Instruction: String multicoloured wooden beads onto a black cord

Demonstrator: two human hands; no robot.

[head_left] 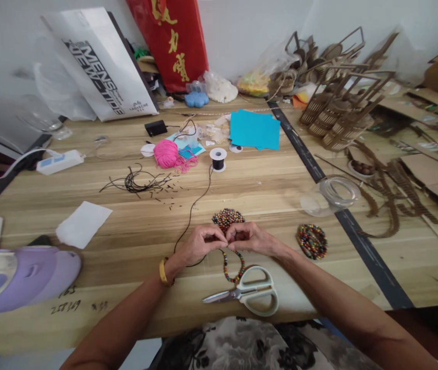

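My left hand (201,242) and my right hand (255,239) meet fingertip to fingertip above the table, both closed in a pinch. A thin black cord (191,213) comes off a white spool (218,155) and passes under my left hand. Below the fingertips a strand of small multicoloured beads (241,270) curves in a loop, its upper ends leading up to the pinch. The exact point gripped is too small to make out. Just beyond the hands lies a heap of similar beads (227,218). Scissors with pale handles (258,291) rest close below the loop, blades pointing left.
A coil of finished-looking bead strings (312,241) lies right of my right forearm. Black cord pieces (138,181), pink yarn (167,153) and blue sheets (255,130) are farther back. A purple-and-white device (30,277) stands left; clear tubing (339,192) and wooden baskets (338,113) are right.
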